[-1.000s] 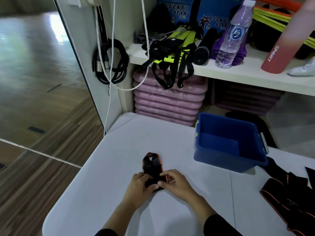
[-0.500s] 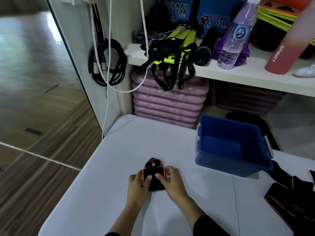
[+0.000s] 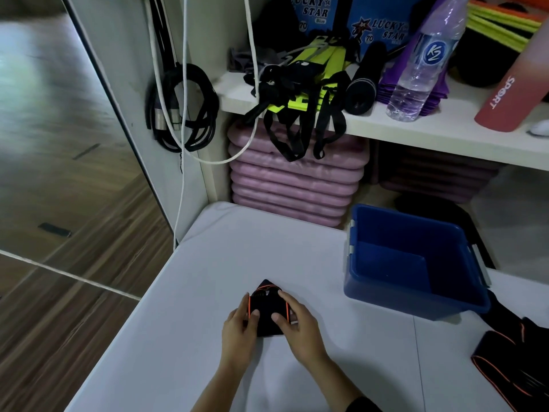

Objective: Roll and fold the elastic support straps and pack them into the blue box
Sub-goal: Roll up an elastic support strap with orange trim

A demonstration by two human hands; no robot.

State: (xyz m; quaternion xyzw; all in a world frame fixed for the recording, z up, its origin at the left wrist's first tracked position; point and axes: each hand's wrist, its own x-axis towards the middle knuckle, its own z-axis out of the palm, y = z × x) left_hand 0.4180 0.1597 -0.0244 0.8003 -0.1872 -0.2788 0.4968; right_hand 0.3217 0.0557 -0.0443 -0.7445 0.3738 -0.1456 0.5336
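So that it can't spring open, left hand (image 3: 239,334) and right hand (image 3: 300,331) curl fingers round the rolled strap (image 3: 267,313) on the table (image 3: 237,248), blue box (image 3: 416,295) near.

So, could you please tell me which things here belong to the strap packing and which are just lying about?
Job: rolled strap, held by left hand and right hand; blue box; unrolled straps on the right.
Lying about: water bottle, pink sport bottle, coiled black cables, pink mats.

Black orange-edged strap (image 3: 267,315), blue box (image 3: 416,281)
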